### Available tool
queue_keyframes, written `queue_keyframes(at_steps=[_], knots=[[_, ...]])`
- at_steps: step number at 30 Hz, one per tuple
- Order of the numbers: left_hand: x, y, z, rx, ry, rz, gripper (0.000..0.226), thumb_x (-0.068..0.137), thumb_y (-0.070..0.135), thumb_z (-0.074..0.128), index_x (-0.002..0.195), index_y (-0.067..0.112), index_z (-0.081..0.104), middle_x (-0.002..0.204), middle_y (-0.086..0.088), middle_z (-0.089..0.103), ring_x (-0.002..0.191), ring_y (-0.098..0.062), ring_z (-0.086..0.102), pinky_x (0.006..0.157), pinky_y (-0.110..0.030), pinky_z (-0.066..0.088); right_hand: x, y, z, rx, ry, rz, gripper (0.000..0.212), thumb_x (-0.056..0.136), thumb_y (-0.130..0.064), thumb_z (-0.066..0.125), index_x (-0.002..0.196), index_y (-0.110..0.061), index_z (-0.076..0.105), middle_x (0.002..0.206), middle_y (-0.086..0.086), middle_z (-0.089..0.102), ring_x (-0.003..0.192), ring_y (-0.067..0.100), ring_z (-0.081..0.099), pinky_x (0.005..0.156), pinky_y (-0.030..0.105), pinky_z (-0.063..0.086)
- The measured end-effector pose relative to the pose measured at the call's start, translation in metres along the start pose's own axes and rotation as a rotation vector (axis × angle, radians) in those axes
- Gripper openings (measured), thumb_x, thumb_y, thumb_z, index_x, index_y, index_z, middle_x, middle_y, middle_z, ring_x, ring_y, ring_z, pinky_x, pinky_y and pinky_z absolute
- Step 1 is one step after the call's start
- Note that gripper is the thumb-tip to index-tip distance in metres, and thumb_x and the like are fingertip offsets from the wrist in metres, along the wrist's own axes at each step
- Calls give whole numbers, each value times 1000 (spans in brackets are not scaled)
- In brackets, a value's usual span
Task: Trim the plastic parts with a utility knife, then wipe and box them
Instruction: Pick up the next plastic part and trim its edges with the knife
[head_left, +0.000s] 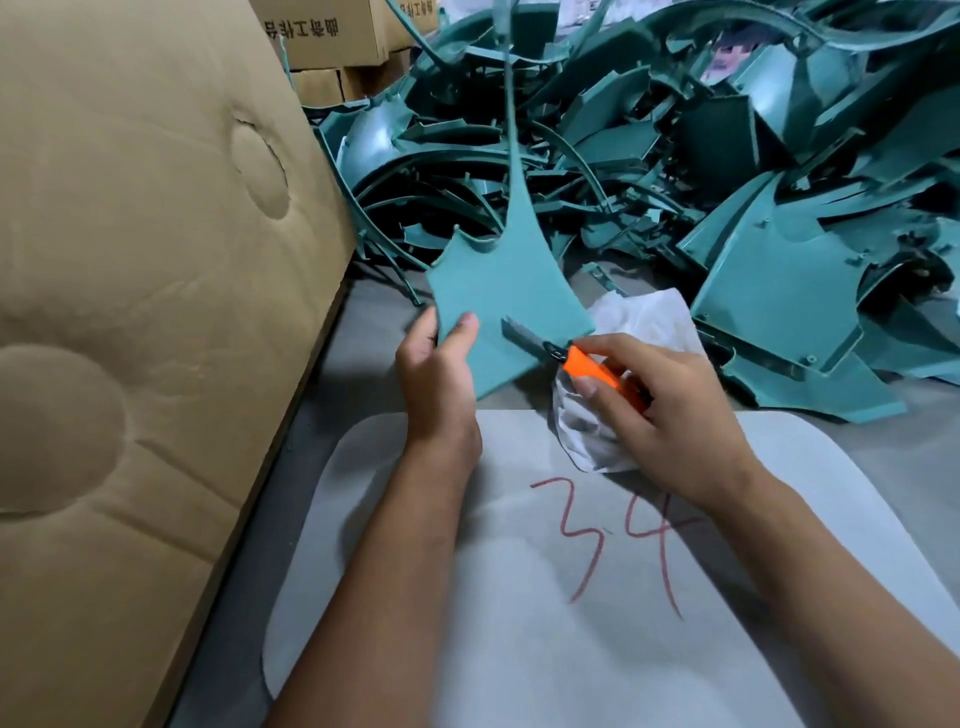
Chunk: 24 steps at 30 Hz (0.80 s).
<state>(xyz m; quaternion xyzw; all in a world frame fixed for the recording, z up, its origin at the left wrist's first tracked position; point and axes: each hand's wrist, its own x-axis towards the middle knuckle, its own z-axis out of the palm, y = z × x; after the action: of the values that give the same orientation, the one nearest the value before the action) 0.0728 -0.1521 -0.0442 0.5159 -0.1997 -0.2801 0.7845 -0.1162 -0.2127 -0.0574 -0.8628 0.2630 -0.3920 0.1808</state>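
My left hand (441, 374) grips the lower left edge of a teal plastic part (506, 291), thumb on its face; the part has a long thin stem rising upward. My right hand (660, 410) holds an orange utility knife (592, 371), and its grey blade (522, 332) lies against the part's lower right face. A crumpled white cloth (649, 317) lies under and behind my right hand, partly hidden by it.
A large pile of teal plastic parts (675, 156) fills the far side and right. A big cardboard box (130, 260) stands at the left, with smaller cartons (332, 36) behind. A white sheet marked "34" in red (597, 597) lies under my forearms on the grey surface.
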Motion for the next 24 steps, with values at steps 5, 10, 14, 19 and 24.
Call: queue_keyframes(at_steps=[5,10,14,19,24], knots=[[3,2,-5,-197,49,-185,23,100,7,55,117,8,71,107,-7,78,91,-21,75,78,-34,62,1,1,-7,7,50,-99,32,102,-32,62,129,-16,66,106,-12,66,90,-11,54,80,15,39],[-5,15,3,-589,1,-351,17,101,3,52,105,3,68,83,-10,77,66,-17,74,55,-24,58,0,-8,-3,-10,8,-205,34,105,-37,59,135,-20,59,118,-6,67,98,19,63,81,38,52],[-18,18,16,-662,-109,-513,32,99,10,53,78,0,75,68,-12,69,53,-18,68,54,-25,57,4,-16,3,7,-20,-268,33,103,-29,63,133,-16,59,111,-1,61,96,21,57,81,40,49],[-28,20,15,-562,-253,-545,14,75,6,51,86,7,59,63,-5,56,48,-9,49,44,-14,39,5,-16,-3,-41,52,-283,31,104,-30,60,131,-16,56,109,1,57,95,23,53,80,38,45],[-30,21,6,-595,-570,-556,15,95,10,35,91,10,49,68,2,40,44,-6,38,37,-13,32,7,-6,-11,-75,295,-119,35,104,-26,60,136,-13,53,122,9,62,105,17,54,89,28,41]])
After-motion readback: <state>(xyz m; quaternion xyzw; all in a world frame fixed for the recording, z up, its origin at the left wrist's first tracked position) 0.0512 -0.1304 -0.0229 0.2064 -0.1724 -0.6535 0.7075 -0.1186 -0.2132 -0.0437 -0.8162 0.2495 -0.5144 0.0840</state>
